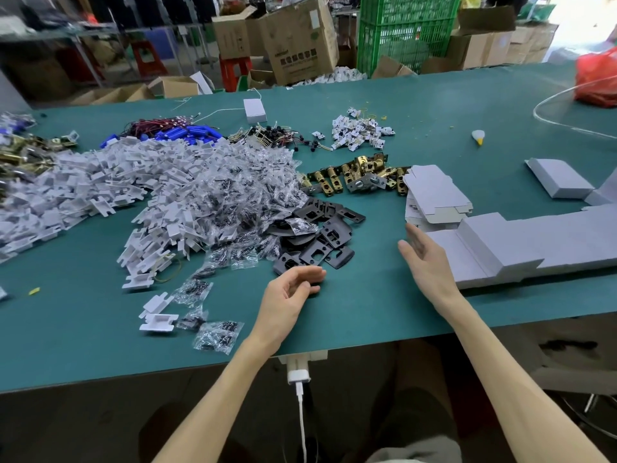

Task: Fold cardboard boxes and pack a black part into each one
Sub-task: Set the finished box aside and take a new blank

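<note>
Left hand (289, 290) loosely curled, empty, beside black parts (322, 243); right hand (425, 262) spread, empty.

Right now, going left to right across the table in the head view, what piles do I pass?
White plastic clips → clear bags of small black pieces → black plates → stack of flat cardboard → folded white boxes.

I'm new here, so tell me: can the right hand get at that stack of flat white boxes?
Probably yes: the right hand is open, just short of the flat boxes, with only bare table between them.
</note>
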Demonstrator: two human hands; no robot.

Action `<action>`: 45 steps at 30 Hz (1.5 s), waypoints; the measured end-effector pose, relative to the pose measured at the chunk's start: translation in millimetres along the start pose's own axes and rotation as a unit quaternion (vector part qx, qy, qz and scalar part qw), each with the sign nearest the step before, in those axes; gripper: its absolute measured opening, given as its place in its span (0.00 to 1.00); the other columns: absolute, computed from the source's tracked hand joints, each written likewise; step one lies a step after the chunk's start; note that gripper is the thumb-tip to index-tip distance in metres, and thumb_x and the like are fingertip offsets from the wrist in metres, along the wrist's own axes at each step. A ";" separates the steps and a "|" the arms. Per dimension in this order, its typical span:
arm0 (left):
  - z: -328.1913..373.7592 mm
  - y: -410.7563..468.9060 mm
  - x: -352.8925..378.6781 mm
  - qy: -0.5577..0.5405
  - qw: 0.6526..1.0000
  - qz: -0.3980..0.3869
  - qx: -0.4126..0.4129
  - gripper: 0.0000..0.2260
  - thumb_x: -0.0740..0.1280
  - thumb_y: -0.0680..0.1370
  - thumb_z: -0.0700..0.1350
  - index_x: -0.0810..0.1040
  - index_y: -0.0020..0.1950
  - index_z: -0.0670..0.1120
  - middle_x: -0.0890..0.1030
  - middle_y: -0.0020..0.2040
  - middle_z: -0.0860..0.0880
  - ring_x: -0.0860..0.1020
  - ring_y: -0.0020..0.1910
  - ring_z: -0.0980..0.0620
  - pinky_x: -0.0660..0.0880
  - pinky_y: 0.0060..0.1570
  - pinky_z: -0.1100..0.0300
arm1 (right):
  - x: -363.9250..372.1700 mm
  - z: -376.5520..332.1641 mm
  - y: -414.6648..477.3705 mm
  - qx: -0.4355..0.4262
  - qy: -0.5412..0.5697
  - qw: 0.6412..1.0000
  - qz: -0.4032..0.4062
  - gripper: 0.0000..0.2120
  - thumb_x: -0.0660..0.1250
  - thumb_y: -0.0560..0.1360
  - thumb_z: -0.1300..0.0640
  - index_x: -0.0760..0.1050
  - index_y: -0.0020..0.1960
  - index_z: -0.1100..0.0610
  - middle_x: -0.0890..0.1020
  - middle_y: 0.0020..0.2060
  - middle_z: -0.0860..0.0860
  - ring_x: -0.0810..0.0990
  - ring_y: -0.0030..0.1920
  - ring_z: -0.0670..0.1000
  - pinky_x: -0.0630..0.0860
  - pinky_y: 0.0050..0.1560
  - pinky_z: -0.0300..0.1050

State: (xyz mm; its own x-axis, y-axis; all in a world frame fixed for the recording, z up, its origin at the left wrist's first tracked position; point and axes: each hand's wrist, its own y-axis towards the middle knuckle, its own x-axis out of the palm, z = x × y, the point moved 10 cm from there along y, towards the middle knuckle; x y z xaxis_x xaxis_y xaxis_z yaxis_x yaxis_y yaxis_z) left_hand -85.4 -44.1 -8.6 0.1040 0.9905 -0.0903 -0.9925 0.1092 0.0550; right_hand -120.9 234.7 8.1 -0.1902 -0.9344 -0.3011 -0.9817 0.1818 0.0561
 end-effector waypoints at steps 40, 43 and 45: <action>1.6 2.4 3.6 0.021 1.000 0.000 0.015 0.15 0.62 0.84 0.30 0.84 0.58 0.45 0.87 0.55 0.49 0.84 0.57 0.50 0.81 0.58 0.57 | -37.5 -9.8 -38.1 -0.014 -0.455 0.890 0.029 0.26 0.66 0.81 0.48 0.67 0.77 0.48 0.64 0.78 0.55 0.66 0.73 0.62 0.67 0.69 0.59; 0.7 2.0 2.8 0.016 1.000 0.001 0.010 0.15 0.61 0.84 0.30 0.84 0.58 0.45 0.87 0.55 0.49 0.84 0.57 0.50 0.81 0.58 0.57 | -43.4 -23.6 -34.6 -0.035 -0.421 0.905 0.039 0.25 0.68 0.80 0.50 0.70 0.75 0.52 0.68 0.76 0.57 0.71 0.70 0.63 0.69 0.69 0.58; 1.5 1.5 2.4 0.015 1.000 0.001 0.011 0.15 0.61 0.84 0.30 0.84 0.58 0.45 0.87 0.55 0.48 0.84 0.57 0.50 0.81 0.57 0.58 | -55.5 -43.1 -31.5 -0.064 -0.401 0.911 0.073 0.24 0.69 0.80 0.50 0.72 0.74 0.53 0.70 0.75 0.58 0.72 0.69 0.64 0.69 0.68 0.59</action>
State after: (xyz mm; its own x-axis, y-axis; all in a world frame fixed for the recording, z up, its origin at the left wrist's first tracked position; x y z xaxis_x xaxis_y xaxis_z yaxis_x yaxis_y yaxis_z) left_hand -86.5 -41.4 -7.3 0.0993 0.9879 -0.1195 -0.9910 0.1090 0.0772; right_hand -79.5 267.7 64.1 -0.3068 -0.3701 -0.8769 -0.9480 0.2013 0.2467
